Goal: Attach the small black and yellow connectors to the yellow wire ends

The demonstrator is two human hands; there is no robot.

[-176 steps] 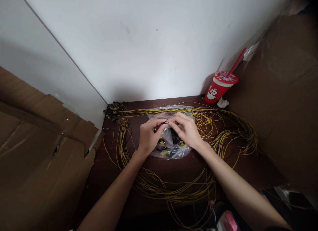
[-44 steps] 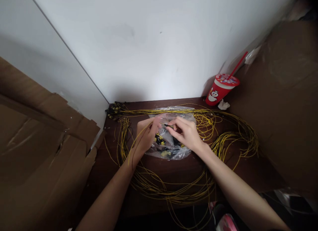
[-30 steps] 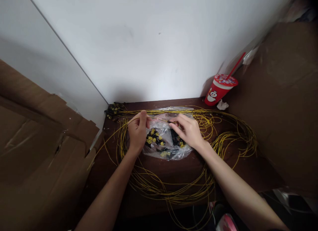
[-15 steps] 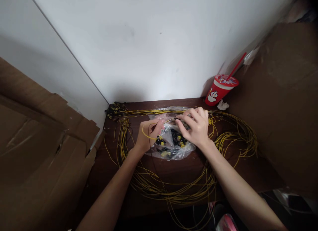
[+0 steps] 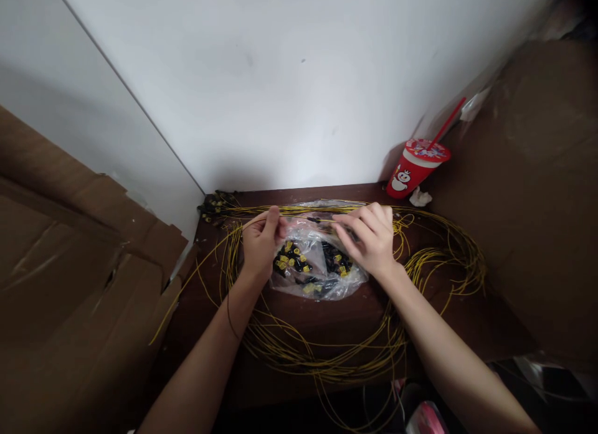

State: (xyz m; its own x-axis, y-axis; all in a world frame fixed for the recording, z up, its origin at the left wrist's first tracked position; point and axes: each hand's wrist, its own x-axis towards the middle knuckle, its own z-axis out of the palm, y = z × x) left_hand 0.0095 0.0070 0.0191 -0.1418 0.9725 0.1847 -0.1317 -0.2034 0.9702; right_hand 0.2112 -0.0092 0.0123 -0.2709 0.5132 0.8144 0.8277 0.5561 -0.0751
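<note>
Head view: left hand (image 5: 260,242) (wire (image 5: 306,220) taut) farther left.

**No readable text in view**

Nothing here can be read as words, numbers or a brand name. The only printed marking stands on the red cup (image 5: 413,169) at the back right of the table: a white cartoon figure on its side, and a colourful printed design on its lid, too small and blurred to make out any lettering. The cardboard sheets (image 5: 79,266) on the left show no legible print
</note>
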